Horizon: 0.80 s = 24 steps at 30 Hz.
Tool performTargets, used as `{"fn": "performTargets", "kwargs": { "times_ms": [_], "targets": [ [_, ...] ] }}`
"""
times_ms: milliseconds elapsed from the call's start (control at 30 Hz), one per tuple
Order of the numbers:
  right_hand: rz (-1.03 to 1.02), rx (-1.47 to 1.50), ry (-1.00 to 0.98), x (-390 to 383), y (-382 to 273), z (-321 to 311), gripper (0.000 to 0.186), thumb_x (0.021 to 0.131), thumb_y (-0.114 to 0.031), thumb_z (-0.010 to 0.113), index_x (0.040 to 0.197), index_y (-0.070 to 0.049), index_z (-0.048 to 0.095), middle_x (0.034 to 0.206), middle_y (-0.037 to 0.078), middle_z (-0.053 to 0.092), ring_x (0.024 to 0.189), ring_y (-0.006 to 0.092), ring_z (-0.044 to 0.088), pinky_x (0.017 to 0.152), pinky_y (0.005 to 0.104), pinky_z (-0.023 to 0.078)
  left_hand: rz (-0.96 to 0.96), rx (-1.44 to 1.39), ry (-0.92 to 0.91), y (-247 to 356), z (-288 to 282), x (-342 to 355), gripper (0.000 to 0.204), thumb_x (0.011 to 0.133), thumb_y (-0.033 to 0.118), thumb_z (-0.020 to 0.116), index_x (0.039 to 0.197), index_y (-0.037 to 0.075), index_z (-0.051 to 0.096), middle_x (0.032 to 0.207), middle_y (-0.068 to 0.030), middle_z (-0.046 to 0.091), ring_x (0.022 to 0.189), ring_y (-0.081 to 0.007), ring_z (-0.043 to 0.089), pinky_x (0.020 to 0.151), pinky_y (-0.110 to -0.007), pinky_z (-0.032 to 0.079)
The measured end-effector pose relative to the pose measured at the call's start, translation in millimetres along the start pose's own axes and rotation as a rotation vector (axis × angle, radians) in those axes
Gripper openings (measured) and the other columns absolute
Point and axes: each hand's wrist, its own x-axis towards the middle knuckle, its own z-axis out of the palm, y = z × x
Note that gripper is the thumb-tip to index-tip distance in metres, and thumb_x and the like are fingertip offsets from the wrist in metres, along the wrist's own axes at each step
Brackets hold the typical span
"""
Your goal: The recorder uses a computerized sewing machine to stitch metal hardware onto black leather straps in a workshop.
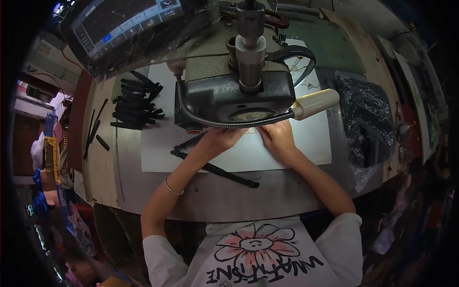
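Note:
My left hand [223,139] and my right hand [278,136] meet beneath the front of a dark sewing machine head [210,93]. Both have their fingers curled in, the tips partly covered by the machine and its lamp neck. What they pinch is hidden or too small to make out. Under my left wrist and forearm passes a black webbing strap [229,177], its loose end trailing toward the table's front edge. A white sheet [306,150] lies below both hands.
A gooseneck lamp [315,104] reaches across the machine's front. Left of it lies a pile of black strap pieces [136,105], with several thin black strips [102,142] farther left. A plastic-wrapped black bundle [366,119] lies at right. A control screen [124,28] stands back left.

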Motion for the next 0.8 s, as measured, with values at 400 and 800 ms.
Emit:
{"fn": "performTargets", "kwargs": {
  "times_ms": [400,800],
  "targets": [
    [0.12,0.07,-0.033,-1,2,0,0.016,0.071,-0.008,0.066,0.086,-0.002,0.064,0.091,0.014,0.056,0.092,0.0327,0.049,0.082,0.043,0.035,-0.186,0.031,-0.185,33,-9,0,0.034,0.077,0.005,0.055,0.11,-0.003,0.056,0.105,-0.0108,0.056,0.1,-0.0248,0.055,0.09,-0.036,0.044],
    [0.106,0.052,0.006,2,1,-1,0.006,0.068,-0.002,0.06,0.073,0.001,0.06,0.068,0.015,0.057,0.069,0.0348,0.054,0.065,0.0427,0.04,-0.318,-0.21,-0.302,28,-13,-12,0.049,0.074,0.001,0.051,0.123,-0.002,0.045,0.121,-0.0153,0.047,0.108,-0.0308,0.05,0.087,-0.037,0.046]
  ]
}}
